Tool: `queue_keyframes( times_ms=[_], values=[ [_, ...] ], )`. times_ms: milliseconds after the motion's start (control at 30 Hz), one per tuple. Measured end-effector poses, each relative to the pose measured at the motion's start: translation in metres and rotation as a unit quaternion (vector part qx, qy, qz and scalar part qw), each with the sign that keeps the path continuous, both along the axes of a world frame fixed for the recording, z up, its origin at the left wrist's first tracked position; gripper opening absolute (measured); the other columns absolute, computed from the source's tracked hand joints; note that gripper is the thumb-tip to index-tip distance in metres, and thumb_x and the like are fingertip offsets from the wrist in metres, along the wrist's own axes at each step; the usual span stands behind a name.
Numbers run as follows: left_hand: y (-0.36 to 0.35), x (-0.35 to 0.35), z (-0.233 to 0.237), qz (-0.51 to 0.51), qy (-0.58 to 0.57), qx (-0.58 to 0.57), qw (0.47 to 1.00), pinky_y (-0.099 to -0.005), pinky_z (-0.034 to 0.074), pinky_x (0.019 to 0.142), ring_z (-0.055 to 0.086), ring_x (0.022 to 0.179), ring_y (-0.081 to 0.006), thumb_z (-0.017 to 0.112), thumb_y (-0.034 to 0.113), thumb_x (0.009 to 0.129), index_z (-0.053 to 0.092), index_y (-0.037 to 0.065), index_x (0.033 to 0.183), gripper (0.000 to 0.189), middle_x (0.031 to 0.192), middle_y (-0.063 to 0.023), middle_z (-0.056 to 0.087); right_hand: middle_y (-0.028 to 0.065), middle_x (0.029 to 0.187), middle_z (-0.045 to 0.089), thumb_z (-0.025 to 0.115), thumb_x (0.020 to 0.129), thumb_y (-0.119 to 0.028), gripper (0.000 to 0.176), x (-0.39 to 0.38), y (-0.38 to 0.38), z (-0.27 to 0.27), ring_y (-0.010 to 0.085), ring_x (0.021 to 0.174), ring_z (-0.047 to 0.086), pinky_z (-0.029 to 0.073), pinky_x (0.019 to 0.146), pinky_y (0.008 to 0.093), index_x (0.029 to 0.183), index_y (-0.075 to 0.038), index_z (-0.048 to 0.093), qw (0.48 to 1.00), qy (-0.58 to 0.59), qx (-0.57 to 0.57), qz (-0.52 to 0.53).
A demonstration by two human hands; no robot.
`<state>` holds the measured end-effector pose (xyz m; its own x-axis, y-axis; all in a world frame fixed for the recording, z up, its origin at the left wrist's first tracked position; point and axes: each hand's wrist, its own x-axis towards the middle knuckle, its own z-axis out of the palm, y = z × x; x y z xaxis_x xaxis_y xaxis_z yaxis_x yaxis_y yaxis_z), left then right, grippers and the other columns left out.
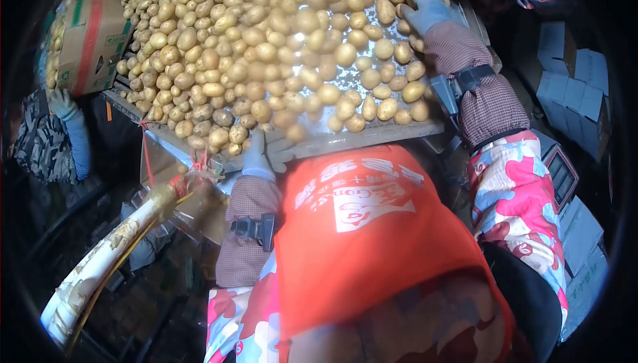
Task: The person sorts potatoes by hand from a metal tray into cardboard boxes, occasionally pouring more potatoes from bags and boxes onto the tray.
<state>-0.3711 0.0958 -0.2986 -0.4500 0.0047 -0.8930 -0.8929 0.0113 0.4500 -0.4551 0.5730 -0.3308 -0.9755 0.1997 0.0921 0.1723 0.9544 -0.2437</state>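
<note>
One cardboard box (103, 37) at the upper left carries a red vertical band, a green band and small green print too small to read; the gloved hand of another person (64, 105) is at its lower edge. Below and to the right, a worn white pole (109, 256) slants up towards red string (199, 161) near the desk (372, 138). Many potatoes (212, 64) cover the desk, packed densely on the left and more loosely on the right, where wet surface shows between them. The gloved left hand (260, 157) is at the desk's near edge, beside the potatoes, its fingers spread and holding no visible potato. Next comes an orange-red apron (372, 243) with white characters and a white panel; only "Gon" reads clearly. The gloved right hand (432, 12) reaches over the potatoes' right side, fingers apart and close against them. Stacked boxes (575, 87) stand at far right; faint writing on a lower box (588, 290) is illegible.
</note>
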Motion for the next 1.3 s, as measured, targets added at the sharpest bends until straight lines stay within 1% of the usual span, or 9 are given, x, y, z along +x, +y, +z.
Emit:
queue_keyframes(
  times_ms=[133, 200, 400, 467, 500, 567, 767, 1200, 1300],
  values=[
    [0.005, -0.005, 0.001, 0.014, -0.007, 0.017, 1.000, -0.0256, 0.046, 0.043, 0.067, 0.065, -0.0217, 0.032, 0.053, 0.108, 0.060, -0.002, 0.129, 0.065, 0.110, -0.0212, 0.073, 0.0163, 0.144, 0.054, 0.066, 0.090, -0.029, 0.055, 0.039, 0.008, 0.010, 0.0371, 0.129, 0.053, 0.045, 0.108, 0.0471, 0.145, -0.029, 0.057, 0.993, -0.077, -0.093, 0.005],
    [0.004, -0.002, 0.003, 0.010, -0.016, 0.024, 1.000, -0.0264, 0.046, 0.045, 0.067, 0.066, -0.0222, 0.032, 0.054, 0.108, 0.060, -0.001, 0.130, 0.065, 0.111, -0.0210, 0.073, 0.0154, 0.131, 0.060, 0.067, 0.086, -0.026, 0.057, 0.072, 0.013, -0.013, 0.0379, 0.118, 0.056, 0.046, 0.101, 0.0488, 0.143, -0.025, 0.058, 0.997, 0.007, 0.015, 0.075],
    [0.019, -0.001, 0.017, -0.001, 0.030, 0.027, 0.999, -0.0316, 0.048, 0.050, 0.070, 0.073, -0.0246, 0.040, 0.054, 0.106, 0.062, 0.002, 0.127, 0.060, 0.110, -0.0196, 0.073, 0.0173, 0.121, 0.058, 0.071, 0.076, -0.018, 0.049, 0.141, -0.038, 0.019, 0.0398, 0.111, 0.056, 0.045, 0.093, 0.0542, 0.125, -0.016, 0.066, 0.995, 0.060, 0.025, 0.073],
    [0.033, -0.017, 0.027, 0.003, 0.076, 0.042, 0.996, -0.0354, 0.053, 0.059, 0.071, 0.081, -0.0259, 0.043, 0.045, 0.107, 0.063, 0.001, 0.124, 0.052, 0.114, -0.0179, 0.072, 0.0188, 0.127, 0.056, 0.072, 0.075, -0.018, 0.048, 0.140, -0.088, 0.022, 0.0426, 0.117, 0.053, 0.042, 0.099, 0.0562, 0.122, -0.014, 0.066, 0.982, 0.128, -0.013, 0.141],
    [0.036, -0.025, 0.031, 0.004, 0.094, 0.047, 0.994, -0.0373, 0.056, 0.063, 0.071, 0.086, -0.0265, 0.044, 0.041, 0.107, 0.064, 0.000, 0.122, 0.048, 0.115, -0.0170, 0.072, 0.0201, 0.131, 0.054, 0.072, 0.074, -0.019, 0.052, 0.144, -0.112, 0.021, 0.0439, 0.122, 0.051, 0.039, 0.104, 0.0564, 0.125, -0.012, 0.064, 0.988, 0.013, 0.011, 0.155],
    [0.023, -0.053, 0.005, -0.131, 0.397, -0.100, 0.903, -0.0386, 0.056, 0.080, 0.069, 0.098, -0.0280, 0.045, 0.032, 0.108, 0.064, -0.001, 0.124, 0.041, 0.121, -0.0160, 0.070, 0.0209, 0.135, 0.053, 0.072, 0.076, -0.021, 0.053, 0.133, -0.123, 0.023, 0.0449, 0.124, 0.049, 0.038, 0.106, 0.0572, 0.127, -0.011, 0.063, 0.980, 0.004, -0.066, 0.189],
    [0.020, -0.152, 0.018, 0.024, 0.501, -0.208, 0.840, -0.0355, 0.044, 0.112, 0.060, 0.125, -0.0249, 0.054, 0.023, 0.104, 0.063, -0.004, 0.132, 0.040, 0.132, -0.0152, 0.067, 0.0230, 0.144, 0.049, 0.071, 0.081, -0.028, 0.057, 0.102, -0.109, 0.002, 0.0467, 0.130, 0.046, 0.034, 0.111, 0.0601, 0.134, -0.008, 0.060, 0.990, 0.059, -0.048, 0.116],
    [0.128, -0.385, 0.065, -0.242, 0.506, -0.302, 0.771, -0.0423, 0.046, 0.108, 0.061, 0.124, -0.0395, 0.065, 0.037, 0.093, 0.061, 0.004, 0.135, 0.054, 0.136, -0.0250, 0.061, 0.0255, 0.139, 0.050, 0.064, 0.081, -0.020, 0.048, 0.128, -0.096, 0.008, 0.0494, 0.130, 0.045, 0.029, 0.110, 0.0688, 0.125, -0.003, 0.062, 0.990, 0.022, -0.049, 0.133],
    [0.162, -0.430, 0.046, -0.348, 0.572, -0.346, 0.658, -0.0457, 0.047, 0.107, 0.057, 0.129, -0.0389, 0.064, 0.048, 0.090, 0.061, 0.006, 0.136, 0.063, 0.138, -0.0234, 0.060, 0.0259, 0.141, 0.048, 0.060, 0.083, -0.023, 0.048, 0.125, -0.100, 0.007, 0.0487, 0.132, 0.044, 0.027, 0.111, 0.0684, 0.126, -0.003, 0.061, 0.992, -0.004, -0.053, 0.115]
  ],
)
